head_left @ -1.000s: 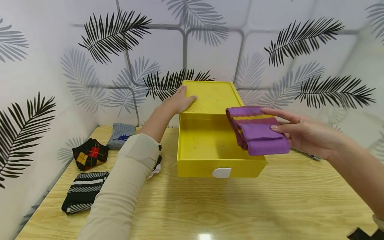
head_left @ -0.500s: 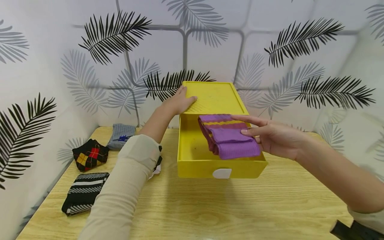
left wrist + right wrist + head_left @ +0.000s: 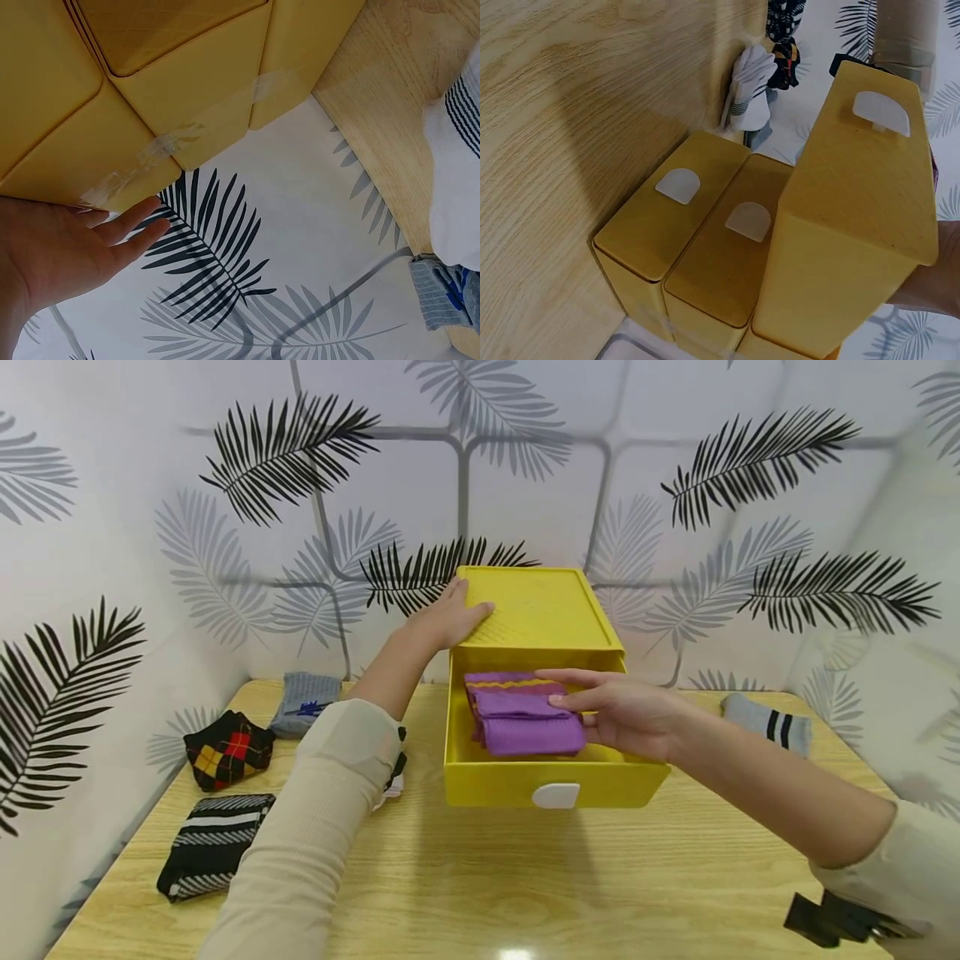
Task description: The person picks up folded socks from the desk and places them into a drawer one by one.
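A yellow drawer unit stands on the table with its top drawer pulled out. Inside that drawer is a folded purple sock with a yellow stripe. My right hand reaches over the drawer's right side and pinches the sock at its right end, thumb on top. Spread across the unit's top left edge lies my left hand; in the left wrist view its fingers stretch along the side wall. The drawer hides the sock and most of the right hand in the right wrist view.
At the left lie a grey sock with blue marks, an argyle sock and a black-and-white striped sock. A white sock is beside the unit. A grey striped sock lies back right. Lower drawers are closed.
My right hand has carried the purple sock leftward and down into the open drawer. The grey striped sock at the right has come into view. My left hand stays on the unit.
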Motion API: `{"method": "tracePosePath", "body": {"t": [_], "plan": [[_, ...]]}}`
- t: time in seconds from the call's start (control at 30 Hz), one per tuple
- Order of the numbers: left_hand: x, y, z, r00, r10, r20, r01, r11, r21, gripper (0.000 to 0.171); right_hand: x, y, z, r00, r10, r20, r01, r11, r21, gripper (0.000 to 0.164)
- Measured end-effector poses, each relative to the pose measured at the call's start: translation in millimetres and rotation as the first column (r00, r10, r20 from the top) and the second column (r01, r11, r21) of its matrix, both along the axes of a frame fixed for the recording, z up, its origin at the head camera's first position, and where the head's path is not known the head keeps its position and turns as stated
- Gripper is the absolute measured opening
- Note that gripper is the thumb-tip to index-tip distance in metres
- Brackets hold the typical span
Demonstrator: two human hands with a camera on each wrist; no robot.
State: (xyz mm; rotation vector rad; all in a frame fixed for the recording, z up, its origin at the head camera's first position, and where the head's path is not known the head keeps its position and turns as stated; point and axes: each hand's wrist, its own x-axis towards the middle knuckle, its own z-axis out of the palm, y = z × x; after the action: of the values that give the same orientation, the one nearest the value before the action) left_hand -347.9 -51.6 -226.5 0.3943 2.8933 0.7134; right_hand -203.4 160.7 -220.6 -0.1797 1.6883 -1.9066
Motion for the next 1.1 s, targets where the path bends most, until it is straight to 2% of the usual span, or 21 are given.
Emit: {"method": "tracePosePath", "body": {"t": [0.13, 0.33, 0.67, 0.93, 1.1], "plan": [[-0.9, 1.6, -2.8, 1.000, 0.007, 0.005, -0.007, 1.000, -0.008, 0.076, -3.3, -7.8, -6.1, 1.000, -0.011, -0.028, 0.012, 0.999, 0.046, 0.055], [2.4, 2.8, -1.9, 1.000, 0.011, -0.001, -0.011, 1.000, -0.005, 0.073, -4.6, -14.8, -12.0, 0.997, 0.035, -0.075, -0.027, 0.993, 0.111, 0.058], [-0.3, 1.5, -2.8, 1.000, 0.006, -0.026, -0.006, 1.000, 0.006, 0.072, -3.6, -13.9, -9.4, 0.986, 0.120, -0.113, -0.086, 0.961, 0.262, 0.062], [0.9, -0.8, -2.4, 0.999, -0.011, -0.031, 0.011, 1.000, 0.011, 0.072, -2.3, 0.5, -2.3, 0.979, 0.168, -0.111, -0.131, 0.951, 0.281, 0.064], [1.3, -1.6, -1.2, 0.999, -0.017, -0.028, 0.018, 1.000, 0.015, 0.072, 2.5, 17.8, 8.4, 0.964, 0.225, -0.139, -0.182, 0.946, 0.269, 0.068]]}}
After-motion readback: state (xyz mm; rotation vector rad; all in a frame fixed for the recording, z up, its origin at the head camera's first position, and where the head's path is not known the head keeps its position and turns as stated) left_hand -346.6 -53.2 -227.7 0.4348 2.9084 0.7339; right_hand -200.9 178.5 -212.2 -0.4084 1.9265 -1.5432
